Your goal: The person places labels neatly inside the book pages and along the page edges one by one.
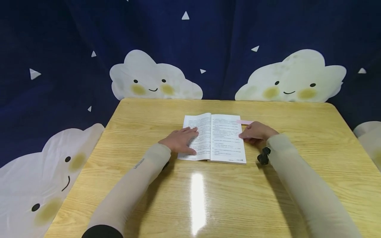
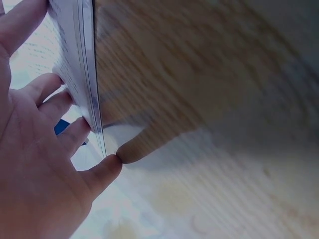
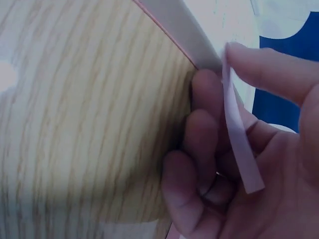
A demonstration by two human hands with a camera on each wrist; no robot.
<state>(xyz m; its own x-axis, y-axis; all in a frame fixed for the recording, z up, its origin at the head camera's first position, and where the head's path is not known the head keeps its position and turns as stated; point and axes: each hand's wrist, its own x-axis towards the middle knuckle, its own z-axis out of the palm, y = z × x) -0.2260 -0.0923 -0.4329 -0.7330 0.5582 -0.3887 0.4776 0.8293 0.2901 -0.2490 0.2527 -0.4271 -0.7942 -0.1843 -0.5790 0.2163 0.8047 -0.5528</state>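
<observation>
An open book [image 1: 226, 138] is lying between two sets of fingers. The left hand [image 1: 181, 140] is resting spread-fingered on one page; the right hand [image 1: 256, 131] is pinching the opposite outer edge, a pink strip [image 3: 241, 139] running between thumb and curled fingers. Pages are probably handling light, floppy, creasing easily; edges are offering the best hold.

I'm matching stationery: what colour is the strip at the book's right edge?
The strip is pale pink; its colour shows best in the head view.
</observation>
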